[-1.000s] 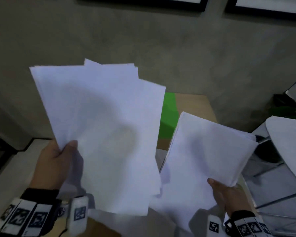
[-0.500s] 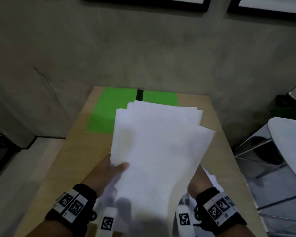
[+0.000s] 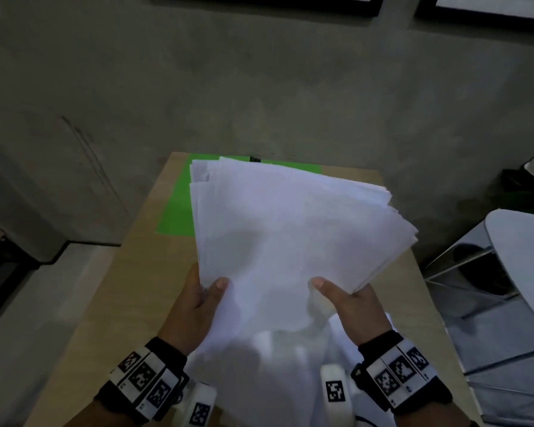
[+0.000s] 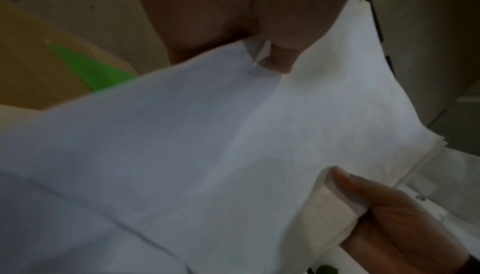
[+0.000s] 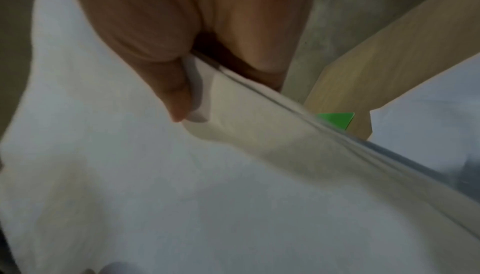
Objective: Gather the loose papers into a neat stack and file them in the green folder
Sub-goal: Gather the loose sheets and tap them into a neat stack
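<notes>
Both hands hold one bundle of papers [image 3: 290, 241] up over the table [image 3: 130, 303]. Left hand [image 3: 195, 306] clamps the near-left edge, thumb on top, fingers under. Right hand [image 3: 352, 306] clamps the near-right corner the same way; the right wrist view shows the thumb pressing several sheet edges together. So each grip is clamped on the papers, not free.

The bundle is not neat: far edges are fanned and stepped, corners stick out on the far-right side, and the near edge sags between the two grips. More white sheets [image 3: 364, 334] lie under and behind the right hand, near the table's close edge; cannot tell how many.

The folder [image 3: 176, 211] lies flat on the table beyond both grips, mostly hidden by the raised papers. A dark strip at its middle suggests it lies spread open, though I'm not sure.

Risks, judged from here:
- Only the near edge is pinched, so fanned far sheets could slide out if the bundle tips forward.
- Squaring by tapping on the table may crumple the sagging middle or fold the stuck-out corners.
- The thumb grips are shallow, so the lower sheets may slip loose.
- Sheets left on the table could be missed, or swept off the close edge by a wrist.
- Filing before squaring would leave edges poking out of the folder.
</notes>
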{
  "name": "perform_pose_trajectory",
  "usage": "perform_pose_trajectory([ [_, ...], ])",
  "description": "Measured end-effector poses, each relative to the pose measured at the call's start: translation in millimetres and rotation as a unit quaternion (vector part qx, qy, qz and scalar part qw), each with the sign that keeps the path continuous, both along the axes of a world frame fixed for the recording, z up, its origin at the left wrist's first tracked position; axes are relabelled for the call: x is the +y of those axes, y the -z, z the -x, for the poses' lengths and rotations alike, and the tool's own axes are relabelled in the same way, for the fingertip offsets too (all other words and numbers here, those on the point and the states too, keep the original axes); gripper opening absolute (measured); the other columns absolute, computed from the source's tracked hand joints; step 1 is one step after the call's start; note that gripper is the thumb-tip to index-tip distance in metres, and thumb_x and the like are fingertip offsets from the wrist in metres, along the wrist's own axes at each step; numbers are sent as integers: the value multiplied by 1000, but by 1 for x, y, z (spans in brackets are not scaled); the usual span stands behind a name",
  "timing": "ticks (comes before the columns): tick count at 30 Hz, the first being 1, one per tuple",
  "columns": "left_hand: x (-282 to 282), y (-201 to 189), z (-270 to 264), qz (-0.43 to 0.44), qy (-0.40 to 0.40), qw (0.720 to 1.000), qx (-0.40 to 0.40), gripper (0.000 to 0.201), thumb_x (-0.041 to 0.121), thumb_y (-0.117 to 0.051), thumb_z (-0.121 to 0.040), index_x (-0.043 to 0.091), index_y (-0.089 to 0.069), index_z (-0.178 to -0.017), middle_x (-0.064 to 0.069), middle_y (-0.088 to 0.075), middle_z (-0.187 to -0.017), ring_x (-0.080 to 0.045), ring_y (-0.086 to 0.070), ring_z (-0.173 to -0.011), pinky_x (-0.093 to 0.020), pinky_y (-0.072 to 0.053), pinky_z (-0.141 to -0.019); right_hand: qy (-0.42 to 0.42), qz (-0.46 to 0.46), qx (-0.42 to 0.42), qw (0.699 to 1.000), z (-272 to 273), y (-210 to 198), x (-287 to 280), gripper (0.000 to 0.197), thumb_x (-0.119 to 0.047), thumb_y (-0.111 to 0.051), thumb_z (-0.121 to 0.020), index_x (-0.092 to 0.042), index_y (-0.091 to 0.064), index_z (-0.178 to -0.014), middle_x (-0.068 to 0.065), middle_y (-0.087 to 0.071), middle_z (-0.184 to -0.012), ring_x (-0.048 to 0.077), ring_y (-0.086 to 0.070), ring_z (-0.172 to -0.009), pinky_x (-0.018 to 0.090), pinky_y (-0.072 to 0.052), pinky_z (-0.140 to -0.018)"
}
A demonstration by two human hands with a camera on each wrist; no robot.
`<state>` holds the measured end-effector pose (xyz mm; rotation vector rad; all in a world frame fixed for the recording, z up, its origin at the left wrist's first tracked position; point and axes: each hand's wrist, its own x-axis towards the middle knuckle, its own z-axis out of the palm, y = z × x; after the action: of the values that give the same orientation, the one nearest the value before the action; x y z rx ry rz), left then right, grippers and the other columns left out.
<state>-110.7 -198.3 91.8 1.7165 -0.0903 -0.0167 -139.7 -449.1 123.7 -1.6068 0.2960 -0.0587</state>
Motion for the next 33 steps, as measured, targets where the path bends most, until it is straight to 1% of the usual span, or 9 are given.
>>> perform_pose_trajectory([
  [2,-2,-4,5,9,26,999,-32,45,55,-57,-81,45,-44,-123,5,-60,-126,-15,-53,-122,-40,-41,-105,12,-6,-13,1000,4,-2,2,40,-6,-75,-76,-16,-63,-112,-14,-69,-93,1,-67,-91,-2,-45,-63],
  [4,-3,-1,8,37,28,998,-47,63,46,-64,-77,42,-35,-133,9,-51,-138,-11,-45,-131,-36,-37,-108,-4,-13,-13,1000,8,-2,6,43,-8,-82,-67,-22,-65,-104,-10,-75,-87,-1,-68,-87,3,-48,-65],
  [9,-5,-6,12,103,-25,993,-49,72,58,-78,-56,46,-40,-117,3,-60,-118,-11,-62,-108,-25,-53,-84,-19,-31,-44,998,13,10,7,49,-14,-83,-52,-25,-65,-97,-12,-76,-91,4,-70,-87,14,-53,-68],
  [12,-11,-6,12,108,-50,991,-52,65,53,-78,-58,48,-42,-112,1,-59,-117,-10,-63,-104,-32,-54,-85,-16,-34,-41,998,12,17,10,45,-14,-83,-54,-22,-68,-95,-9,-76,-92,8,-71,-89,17,-54,-71],
  [19,-11,-12,13,123,-50,989,-67,64,31,-67,-74,23,-40,-131,-10,-60,-124,-23,-60,-114,-39,-50,-93,30,-35,-70,996,10,12,9,37,-9,-85,-58,-20,-69,-88,-19,-74,-78,-4,-68,-73,8,-50,-60],
  [24,-4,18,13,76,-27,996,33,81,38,-72,-66,20,-36,-136,-5,-61,-124,-14,-61,-112,-31,-53,-90,-28,-26,27,999,12,40,10,34,-10,-86,-62,-24,-71,-90,-6,-77,-92,12,-71,-91,25,-55,-76],
  [27,-2,30,13,18,-42,997,64,68,47,-70,-62,21,-55,-122,4,-69,-110,-13,-65,-103,-36,-55,-85,-7,-26,67,997,12,50,11,28,-15,-83,-67,-26,-68,-88,-6,-75,-89,9,-70,-85,18,-52,-69],
  [29,-1,24,11,1,-40,997,69,57,48,-71,-58,19,-66,-107,1,-74,-99,-18,-68,-97,-40,-57,-80,18,-16,78,997,8,43,11,20,-19,-81,-70,-22,-67,-84,-1,-74,-89,15,-69,-83,25,-53,-69],
  [33,16,3,8,60,-21,995,71,58,42,-81,-54,21,-65,-105,15,-75,-96,-2,-69,-90,-18,-55,-73,-24,-18,69,997,-4,25,16,14,-18,-81,-70,-17,-73,-81,1,-77,-82,17,-72,-80,32,-57,-74],
])
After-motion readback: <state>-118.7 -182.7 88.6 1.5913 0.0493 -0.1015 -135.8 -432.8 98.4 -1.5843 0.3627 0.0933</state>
